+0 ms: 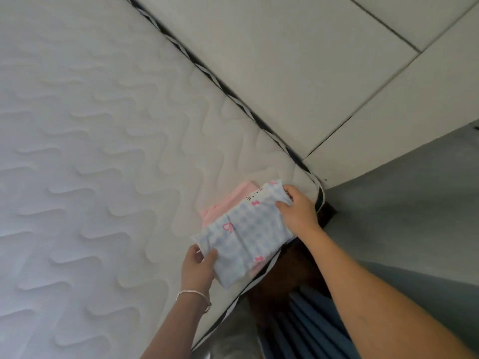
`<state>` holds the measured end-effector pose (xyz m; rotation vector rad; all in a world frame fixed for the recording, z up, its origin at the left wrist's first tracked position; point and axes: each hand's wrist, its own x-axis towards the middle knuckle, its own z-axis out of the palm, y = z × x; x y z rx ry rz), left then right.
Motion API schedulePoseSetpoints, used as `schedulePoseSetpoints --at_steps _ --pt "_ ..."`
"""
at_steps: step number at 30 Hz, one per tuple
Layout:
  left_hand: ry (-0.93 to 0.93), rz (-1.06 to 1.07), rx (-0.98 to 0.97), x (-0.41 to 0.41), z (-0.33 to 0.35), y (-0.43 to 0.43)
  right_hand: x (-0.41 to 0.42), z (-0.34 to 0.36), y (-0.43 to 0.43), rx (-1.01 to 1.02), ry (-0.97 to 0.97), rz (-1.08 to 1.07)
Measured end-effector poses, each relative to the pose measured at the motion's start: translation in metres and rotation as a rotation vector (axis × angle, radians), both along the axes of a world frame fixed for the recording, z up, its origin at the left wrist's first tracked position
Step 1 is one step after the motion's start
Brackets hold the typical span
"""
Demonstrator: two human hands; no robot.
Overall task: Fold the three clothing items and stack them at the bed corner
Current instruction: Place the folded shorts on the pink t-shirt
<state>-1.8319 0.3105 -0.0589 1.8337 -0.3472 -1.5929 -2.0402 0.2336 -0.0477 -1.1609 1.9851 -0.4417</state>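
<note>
My left hand [198, 265] grips the near corner of a folded blue checked garment [248, 229], thumb pressed on top, fingers out of sight beneath. My right hand [298, 211] pinches the opposite, far edge, with the fingers bunched into the cloth. Holding both ends keeps the fold flat and square, so I judge the piece is being set down or straightened on the pile, not carried off.

The garment is printed with pink bows and a cartoon cat face. It lies over a pink garment [223, 203], whose edge pokes out on the far left side. Both sit at the rounded corner of the quilted white mattress [77, 151], close to its black-and-white piped edge [233, 98]. I can make out only two fabrics, and whether a third lies underneath is hidden.

A thin bracelet [193, 294] circles the left wrist. Beyond the corner, pale padded panels [298, 60] meet the mattress, and grey floor [401, 216] shows to the right. Blue pleated cloth [311, 327] hangs below the hands.
</note>
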Motion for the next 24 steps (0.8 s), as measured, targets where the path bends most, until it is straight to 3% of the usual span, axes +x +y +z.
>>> schedulePoseSetpoints --at_steps 6,8,10,12,14,16,18,24 --pt "0.021 0.109 0.068 -0.006 -0.031 -0.003 -0.005 -0.044 -0.015 0.004 0.117 0.090" --pt "-0.126 0.122 0.053 -0.006 -0.032 -0.001 -0.004 -0.044 -0.013 -0.123 0.252 0.145" --pt "-0.427 0.083 -0.017 -0.009 -0.026 0.000 0.002 -0.038 -0.006 -0.273 0.356 0.182" --pt "-0.740 -0.111 -0.304 -0.017 -0.016 0.001 0.012 -0.033 0.003 -0.348 0.423 0.314" --pt "-0.947 -0.575 -0.566 -0.030 -0.024 0.006 0.022 -0.039 0.011 -0.341 0.485 0.517" --pt "-1.074 -0.989 -0.611 -0.039 -0.044 0.010 0.023 -0.054 0.014 -0.279 0.557 0.658" --pt "-1.133 -1.112 -0.536 -0.037 -0.063 0.006 0.020 -0.068 0.013 -0.212 0.593 0.720" --pt "-1.247 -1.199 -0.541 -0.031 -0.090 0.002 0.011 -0.085 0.007 -0.176 0.565 0.769"
